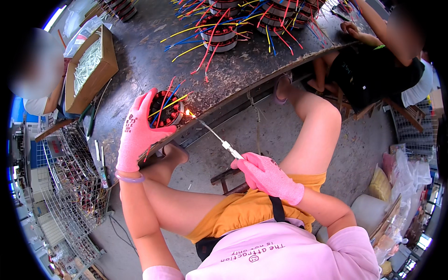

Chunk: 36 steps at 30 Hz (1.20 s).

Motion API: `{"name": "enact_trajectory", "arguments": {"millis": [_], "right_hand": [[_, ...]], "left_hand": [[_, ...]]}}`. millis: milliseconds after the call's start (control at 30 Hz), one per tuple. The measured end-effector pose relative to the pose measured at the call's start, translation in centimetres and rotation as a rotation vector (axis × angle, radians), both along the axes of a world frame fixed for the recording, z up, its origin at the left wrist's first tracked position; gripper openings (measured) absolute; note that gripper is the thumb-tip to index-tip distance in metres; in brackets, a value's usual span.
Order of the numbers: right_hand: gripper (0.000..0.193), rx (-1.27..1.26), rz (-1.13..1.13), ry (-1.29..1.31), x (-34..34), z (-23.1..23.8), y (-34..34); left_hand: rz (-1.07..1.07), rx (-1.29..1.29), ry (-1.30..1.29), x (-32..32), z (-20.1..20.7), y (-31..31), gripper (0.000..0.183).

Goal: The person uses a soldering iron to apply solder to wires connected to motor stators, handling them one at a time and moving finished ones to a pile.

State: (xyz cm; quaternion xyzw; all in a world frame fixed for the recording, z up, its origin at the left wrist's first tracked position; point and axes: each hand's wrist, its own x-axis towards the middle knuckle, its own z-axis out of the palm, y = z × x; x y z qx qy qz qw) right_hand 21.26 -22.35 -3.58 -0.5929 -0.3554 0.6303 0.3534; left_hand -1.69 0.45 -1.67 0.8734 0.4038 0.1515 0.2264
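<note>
Where stator [165,110] sits, bench [144,58] worn; flr [275,140] prob. concrete.

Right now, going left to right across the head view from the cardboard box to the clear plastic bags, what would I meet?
Cardboard box → gloved left hand → wound stator → small flame → thin torch → gloved right hand → clear plastic bags.

Bright o/all, mid-frame fairly sharp. Flame [189,113] = tiny hot spot at worktop's [135,60] near edge; dull bluish sheen on top, dk shade under near edge. Strong fisheye bend, blk vignette, blown spots at rim. L head [39,65], R head [406,30] blurred.
</note>
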Motion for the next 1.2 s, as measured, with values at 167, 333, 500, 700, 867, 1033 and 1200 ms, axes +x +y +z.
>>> {"name": "enact_trajectory", "arguments": {"millis": [167,333,500,700,867,1033,1200], "right_hand": [[0.032,-0.034,-0.036,0.044,-0.1,-0.3,-0.1],[0.033,-0.018,-0.021,0.025,-0.1,-0.1,0.0],[0.033,-0.098,-0.033,0.051,-0.1,0.5,0.2],[0.032,-0.064,-0.035,0.042,-0.1,0.4,0.1],[0.032,-0.097,-0.060,0.067,-0.1,0.3,0.1],[0.034,-0.036,-0.026,0.019,0.0,0.3,0.1],[0.035,-0.093,-0.050,0.048,-0.1,0.0,0.0]], "left_hand": [[0.003,-0.001,0.009,0.1,0.0,0.0,0.094],[0.004,-0.001,0.015,-0.1,-0.1,0.0,0.095],[0.001,0.007,0.007,-0.1,-0.1,0.0,0.093],[-0.006,0.013,-0.003,0.0,-0.2,0.0,0.093],[-0.002,0.001,-0.011,0.1,0.0,-0.1,0.093],[0.002,0.000,0.029,0.0,0.0,0.0,0.095],[0.009,-0.018,0.012,0.1,0.1,-0.1,0.094]]}}
